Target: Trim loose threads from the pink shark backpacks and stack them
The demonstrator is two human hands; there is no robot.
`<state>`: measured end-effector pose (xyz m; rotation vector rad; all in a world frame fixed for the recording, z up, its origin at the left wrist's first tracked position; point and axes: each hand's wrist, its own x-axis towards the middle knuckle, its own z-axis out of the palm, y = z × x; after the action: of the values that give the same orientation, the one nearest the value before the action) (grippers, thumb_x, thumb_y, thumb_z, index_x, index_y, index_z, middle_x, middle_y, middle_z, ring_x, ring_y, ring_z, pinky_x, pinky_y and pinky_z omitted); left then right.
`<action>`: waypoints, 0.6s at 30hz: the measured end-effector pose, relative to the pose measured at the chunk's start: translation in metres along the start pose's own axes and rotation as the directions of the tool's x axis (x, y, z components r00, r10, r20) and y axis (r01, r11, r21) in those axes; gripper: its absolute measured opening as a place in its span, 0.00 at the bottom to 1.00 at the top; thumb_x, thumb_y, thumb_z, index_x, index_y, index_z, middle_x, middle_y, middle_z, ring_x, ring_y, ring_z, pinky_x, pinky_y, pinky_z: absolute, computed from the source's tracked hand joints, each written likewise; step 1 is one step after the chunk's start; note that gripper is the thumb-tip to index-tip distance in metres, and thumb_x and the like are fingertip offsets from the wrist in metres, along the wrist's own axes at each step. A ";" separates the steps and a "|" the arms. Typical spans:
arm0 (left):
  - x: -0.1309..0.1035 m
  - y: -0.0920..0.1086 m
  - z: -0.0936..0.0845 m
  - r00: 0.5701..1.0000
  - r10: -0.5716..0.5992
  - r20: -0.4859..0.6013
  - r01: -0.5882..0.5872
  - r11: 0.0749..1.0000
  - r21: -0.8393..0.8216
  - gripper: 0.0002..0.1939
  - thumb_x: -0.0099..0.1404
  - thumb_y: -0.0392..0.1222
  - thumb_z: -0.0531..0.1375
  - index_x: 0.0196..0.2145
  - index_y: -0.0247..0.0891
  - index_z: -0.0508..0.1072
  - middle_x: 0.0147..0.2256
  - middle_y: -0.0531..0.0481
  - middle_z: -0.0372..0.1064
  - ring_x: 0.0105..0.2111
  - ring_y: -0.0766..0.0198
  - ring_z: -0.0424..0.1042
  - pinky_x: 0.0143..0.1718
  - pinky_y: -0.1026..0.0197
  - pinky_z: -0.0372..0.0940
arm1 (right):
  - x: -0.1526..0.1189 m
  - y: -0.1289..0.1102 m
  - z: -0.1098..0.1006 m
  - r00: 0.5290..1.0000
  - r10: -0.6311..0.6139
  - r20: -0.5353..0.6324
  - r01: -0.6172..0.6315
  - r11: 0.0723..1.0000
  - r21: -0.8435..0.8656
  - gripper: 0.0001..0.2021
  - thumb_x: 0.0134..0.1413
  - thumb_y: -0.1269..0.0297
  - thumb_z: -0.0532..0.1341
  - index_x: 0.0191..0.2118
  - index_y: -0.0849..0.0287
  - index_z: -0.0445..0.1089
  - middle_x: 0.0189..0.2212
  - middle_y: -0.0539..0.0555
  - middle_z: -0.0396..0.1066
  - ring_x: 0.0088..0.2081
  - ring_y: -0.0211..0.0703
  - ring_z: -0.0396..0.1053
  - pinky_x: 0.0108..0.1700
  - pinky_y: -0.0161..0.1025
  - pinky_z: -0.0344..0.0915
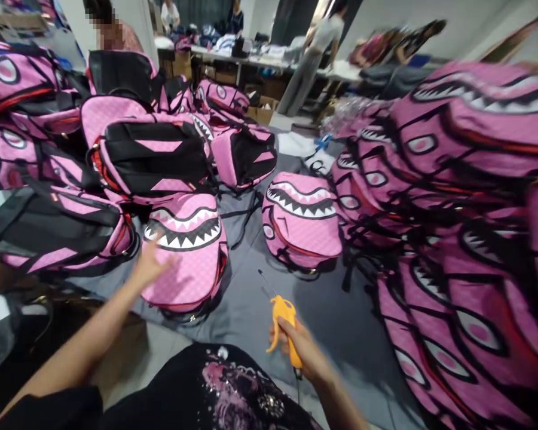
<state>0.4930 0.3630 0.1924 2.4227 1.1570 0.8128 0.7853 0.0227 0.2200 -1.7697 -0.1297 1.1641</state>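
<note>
The left hand, fingers spread, reaches onto a pink backpack lying on the grey tabletop. The right hand is clamped on a yellow tool, its tip clear of any bag. Work on this backpack seems not yet begun; piles surround it.

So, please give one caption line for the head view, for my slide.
Left hand reaches a pink shark-mouth backpack; right hand holds a yellow tool.
</note>
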 end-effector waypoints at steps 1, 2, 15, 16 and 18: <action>-0.033 0.018 0.020 0.978 0.056 0.202 -0.071 0.995 0.069 0.46 0.63 0.61 0.59 0.70 0.38 0.45 0.68 0.34 0.49 0.67 0.43 0.54 0.62 0.43 0.59 | -0.003 0.014 -0.002 0.999 0.022 -0.024 -0.022 1.000 0.017 0.19 0.52 0.53 0.63 0.44 0.58 0.63 0.30 0.55 0.75 0.29 0.42 0.75 0.20 0.28 0.55; -0.062 0.036 0.039 0.926 0.075 0.369 -0.138 0.979 0.148 0.50 0.59 0.59 0.63 0.70 0.37 0.46 0.70 0.32 0.45 0.69 0.38 0.48 0.64 0.38 0.54 | -0.006 0.023 -0.002 0.999 0.028 -0.043 -0.027 0.999 0.018 0.18 0.53 0.53 0.62 0.44 0.58 0.63 0.30 0.55 0.75 0.29 0.42 0.75 0.20 0.28 0.55; -0.073 0.097 0.025 0.951 -0.219 0.218 0.138 0.932 0.334 0.30 0.55 0.30 0.55 0.55 0.44 0.76 0.45 0.45 0.79 0.43 0.52 0.78 0.45 0.58 0.69 | 0.076 0.032 -0.073 0.967 -0.102 -0.233 0.080 0.991 -0.104 0.07 0.60 0.60 0.54 0.41 0.56 0.62 0.24 0.51 0.70 0.24 0.45 0.74 0.26 0.39 0.69; -0.080 0.101 0.022 0.954 -0.218 0.204 0.144 0.935 0.324 0.31 0.54 0.29 0.55 0.54 0.45 0.76 0.43 0.47 0.80 0.42 0.53 0.78 0.43 0.59 0.69 | 0.091 0.018 -0.075 0.959 -0.124 -0.256 0.103 0.990 -0.095 0.06 0.61 0.62 0.54 0.43 0.56 0.62 0.23 0.50 0.69 0.23 0.44 0.73 0.27 0.39 0.70; -0.097 0.109 0.016 0.956 -0.219 0.195 0.155 0.942 0.296 0.32 0.51 0.27 0.55 0.53 0.46 0.77 0.43 0.49 0.80 0.40 0.54 0.79 0.41 0.59 0.70 | 0.119 -0.013 -0.075 0.945 -0.155 -0.289 0.137 0.987 -0.080 0.09 0.63 0.65 0.52 0.47 0.58 0.62 0.22 0.49 0.67 0.22 0.42 0.71 0.27 0.38 0.70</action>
<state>0.5190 0.2183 0.2024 2.4884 1.4642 0.3218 0.9104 0.0448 0.1584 -1.9304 -0.1158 0.7871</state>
